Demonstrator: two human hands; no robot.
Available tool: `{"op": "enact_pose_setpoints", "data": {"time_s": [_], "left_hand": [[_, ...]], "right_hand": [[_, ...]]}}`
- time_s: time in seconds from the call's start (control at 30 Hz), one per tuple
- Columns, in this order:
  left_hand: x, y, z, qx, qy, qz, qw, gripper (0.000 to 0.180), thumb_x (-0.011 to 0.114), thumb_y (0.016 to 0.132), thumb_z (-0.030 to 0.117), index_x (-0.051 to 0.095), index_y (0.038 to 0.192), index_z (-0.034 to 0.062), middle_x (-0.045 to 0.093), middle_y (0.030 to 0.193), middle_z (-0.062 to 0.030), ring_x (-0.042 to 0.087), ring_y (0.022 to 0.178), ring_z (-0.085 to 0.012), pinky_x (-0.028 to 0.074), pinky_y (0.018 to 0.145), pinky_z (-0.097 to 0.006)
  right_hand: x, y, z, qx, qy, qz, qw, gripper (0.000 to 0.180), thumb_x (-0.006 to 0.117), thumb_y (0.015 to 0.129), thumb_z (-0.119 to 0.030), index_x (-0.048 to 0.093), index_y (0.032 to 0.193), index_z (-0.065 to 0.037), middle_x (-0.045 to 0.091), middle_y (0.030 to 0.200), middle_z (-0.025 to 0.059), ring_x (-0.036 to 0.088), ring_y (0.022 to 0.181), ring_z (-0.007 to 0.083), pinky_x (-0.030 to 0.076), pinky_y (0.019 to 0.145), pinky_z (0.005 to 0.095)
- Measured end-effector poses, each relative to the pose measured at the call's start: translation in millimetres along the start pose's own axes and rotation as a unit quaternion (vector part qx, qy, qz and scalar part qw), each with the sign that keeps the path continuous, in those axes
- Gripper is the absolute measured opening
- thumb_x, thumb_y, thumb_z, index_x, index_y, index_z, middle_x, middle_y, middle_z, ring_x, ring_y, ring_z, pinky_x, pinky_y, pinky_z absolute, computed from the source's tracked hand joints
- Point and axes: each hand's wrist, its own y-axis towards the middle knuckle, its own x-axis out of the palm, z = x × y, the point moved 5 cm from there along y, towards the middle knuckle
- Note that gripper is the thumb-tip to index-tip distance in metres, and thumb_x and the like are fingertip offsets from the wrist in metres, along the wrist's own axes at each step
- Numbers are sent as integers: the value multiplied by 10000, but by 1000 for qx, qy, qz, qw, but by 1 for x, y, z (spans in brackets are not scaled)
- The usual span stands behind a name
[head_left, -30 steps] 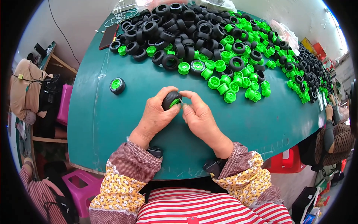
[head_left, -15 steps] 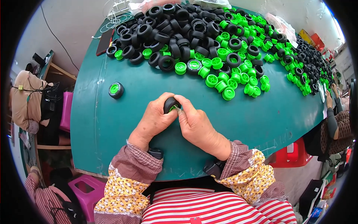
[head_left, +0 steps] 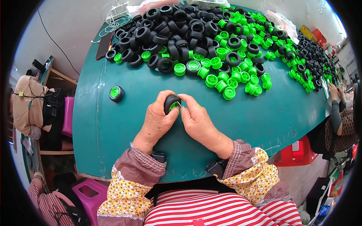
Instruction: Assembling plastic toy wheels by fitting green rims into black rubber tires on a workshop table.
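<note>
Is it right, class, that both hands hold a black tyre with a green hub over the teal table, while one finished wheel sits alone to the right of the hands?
Not quite. In the head view the lone finished wheel sits to the left of the hands, not the right. The left hand and right hand do hold the black tyre over the teal table.

We note both hands at table (head_left: pixel 113 143) centre, near edge: left hand (head_left: pixel 158 120) & right hand (head_left: pixel 201 122) meet on one wheel (head_left: pixel 172 103). Single assembled wheel (head_left: pixel 116 93) lies left. Parts heap (head_left: pixel 211 41) lies behind, spreading right.

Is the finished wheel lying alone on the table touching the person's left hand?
Apart. The head view shows bare green table between the lone wheel and the left hand.
</note>
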Motion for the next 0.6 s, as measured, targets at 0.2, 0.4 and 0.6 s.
{"op": "enact_pose_setpoints", "data": {"time_s": [0.2, 0.4, 0.6], "left_hand": [[0, -1, -2, -26, 5, 3, 1000, 246, 563, 741, 56, 480, 973, 40, 587, 727, -148, 608, 657, -263, 471, 595, -315], [0, 4, -6, -56, 13, 17, 998, 238, 568, 739, 66, 487, 962, 39, 575, 700, -140, 593, 624, -237, 465, 580, -307], [-42, 7, -43, -175, -261, 141, 939, 237, 567, 788, 119, 497, 998, 34, 547, 706, -43, 466, 464, -83, 384, 428, -190]], "right_hand": [[2, -1, -3, -10, -54, -11, 998, 326, 430, 845, -67, 388, 1159, 10, 561, 681, 257, 553, 632, 419, 427, 561, 488], [0, 2, -5, -29, -79, -16, 996, 339, 440, 839, -67, 385, 1164, 12, 554, 648, 249, 550, 605, 411, 419, 545, 489], [11, 0, -16, -58, -110, -74, 989, 360, 466, 813, -57, 399, 1162, 3, 578, 703, 218, 565, 620, 377, 432, 552, 466]]}}
